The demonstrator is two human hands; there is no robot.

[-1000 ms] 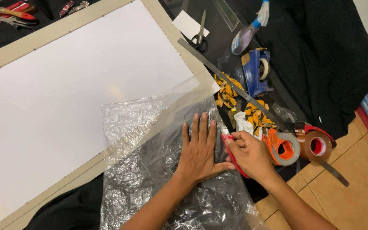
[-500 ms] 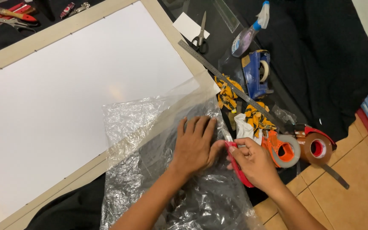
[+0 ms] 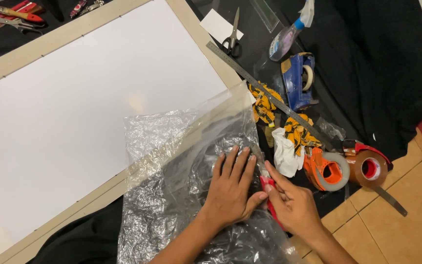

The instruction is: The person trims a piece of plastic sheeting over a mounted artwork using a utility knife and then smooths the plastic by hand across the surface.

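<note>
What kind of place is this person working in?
Probably a home craft spot on the floor: tan floor tiles, a large white board, and tape dispensers, scissors and a metal ruler spread around.

Crinkled clear plastic sheet (image 3: 172,166) lies flat across the board's corner; a small red tool (image 3: 268,188) rests on it.

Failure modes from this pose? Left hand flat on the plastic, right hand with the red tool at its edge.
1. The red tool sits right beside the left hand's thumb; if it is a cutter, a slip could nick it.
2. The clear plastic sheet is crumpled and pinned only by that one hand, so it may bunch or tear unevenly.
3. The sheet overlaps the white board; a stray stroke from the right hand could mark it.
</note>
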